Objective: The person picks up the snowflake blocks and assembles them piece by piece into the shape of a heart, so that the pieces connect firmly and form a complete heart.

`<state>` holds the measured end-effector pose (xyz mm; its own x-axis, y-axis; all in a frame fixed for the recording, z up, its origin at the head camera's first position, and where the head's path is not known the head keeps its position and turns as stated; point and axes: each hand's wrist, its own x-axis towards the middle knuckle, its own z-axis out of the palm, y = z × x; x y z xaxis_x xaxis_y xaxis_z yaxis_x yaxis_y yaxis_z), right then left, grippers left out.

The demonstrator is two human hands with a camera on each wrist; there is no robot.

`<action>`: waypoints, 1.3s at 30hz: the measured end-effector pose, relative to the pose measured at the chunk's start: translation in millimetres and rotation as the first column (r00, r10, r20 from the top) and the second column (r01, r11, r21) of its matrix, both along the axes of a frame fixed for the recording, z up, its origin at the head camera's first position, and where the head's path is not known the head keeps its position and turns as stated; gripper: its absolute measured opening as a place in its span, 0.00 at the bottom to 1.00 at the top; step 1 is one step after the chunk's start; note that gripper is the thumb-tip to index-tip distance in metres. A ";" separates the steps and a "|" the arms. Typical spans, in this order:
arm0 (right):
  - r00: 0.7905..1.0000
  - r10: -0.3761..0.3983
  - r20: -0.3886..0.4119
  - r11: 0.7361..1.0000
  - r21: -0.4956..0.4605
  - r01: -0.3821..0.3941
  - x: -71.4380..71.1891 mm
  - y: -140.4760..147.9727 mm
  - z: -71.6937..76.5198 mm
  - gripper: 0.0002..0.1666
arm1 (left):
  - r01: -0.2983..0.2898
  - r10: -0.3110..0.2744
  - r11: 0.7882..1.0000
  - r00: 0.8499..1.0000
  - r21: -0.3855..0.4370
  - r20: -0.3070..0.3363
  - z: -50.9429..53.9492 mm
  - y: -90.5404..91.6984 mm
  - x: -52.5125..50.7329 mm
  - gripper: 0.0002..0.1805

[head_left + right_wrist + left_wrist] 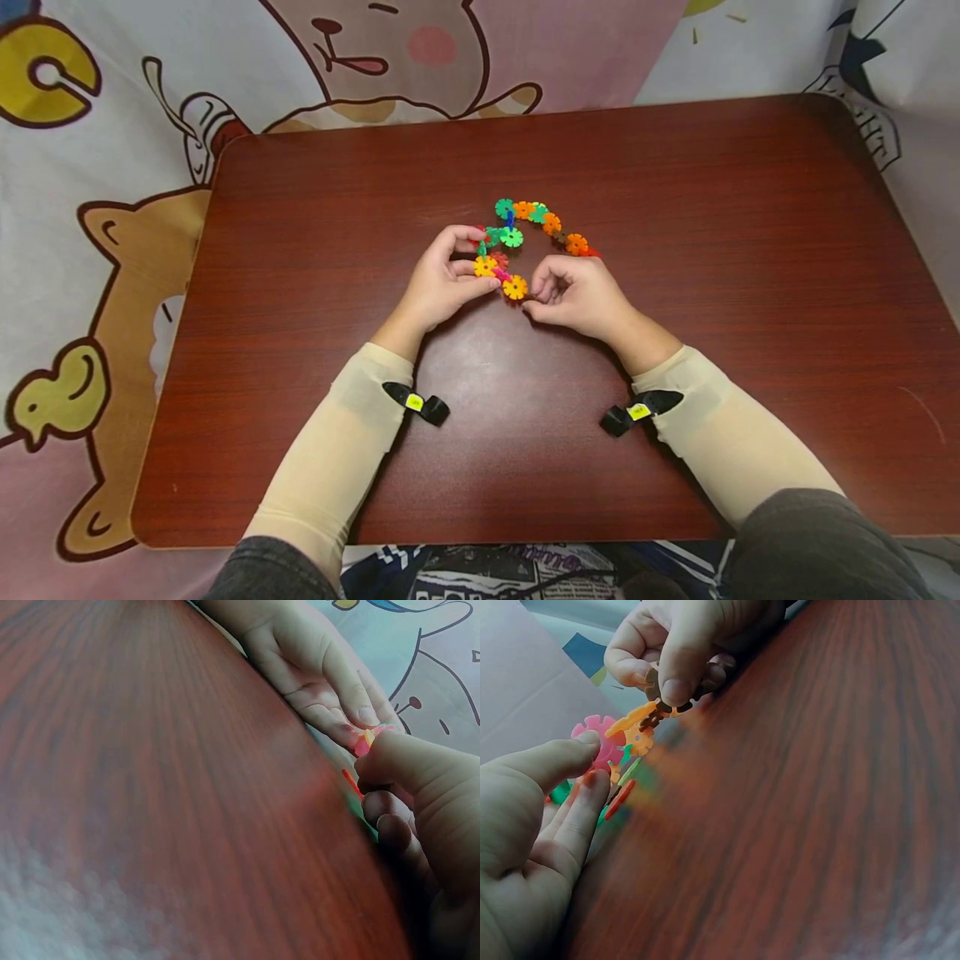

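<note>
A chain of flower-shaped interlocking plastic discs [551,223] curves across the table between the two hands, in orange, green, yellow, red and other colours. My left hand [444,279] holds the chain's near left part. In the left wrist view its thumb and fingers pinch a pink disc [602,735]. My right hand [581,298] is just right of a yellow-orange disc [515,287] at the chain's near end. Seen from the left wrist, the right hand [694,645] pinches a brown disc [652,684] beside an orange disc [632,718]. From the right wrist, its fingers hide most of the discs.
The reddish-brown wooden table [750,250] extends around both hands. Behind and to the left hangs a cartoon-printed cloth [570,50]. Black wrist cameras [435,410] are strapped over pale sleeves [337,442]. The table's near edge lies by the person's lap.
</note>
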<state>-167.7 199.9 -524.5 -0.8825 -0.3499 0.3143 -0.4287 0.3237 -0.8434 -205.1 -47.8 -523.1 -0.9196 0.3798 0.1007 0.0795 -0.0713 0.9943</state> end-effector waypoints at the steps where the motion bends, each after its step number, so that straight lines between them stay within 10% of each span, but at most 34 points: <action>1: 1.000 -0.007 -0.002 1.000 0.003 0.007 0.2 -0.1 0.0 0.16 | -0.002 0.002 1.000 1.000 -0.003 0.001 0.2 -0.1 0.3 0.34; 39: 0.993 0.003 -0.120 0.997 0.074 0.006 5.2 -6.3 4.8 0.15 | 0.014 -0.021 0.989 0.998 -0.146 -0.051 4.9 -2.3 2.6 0.33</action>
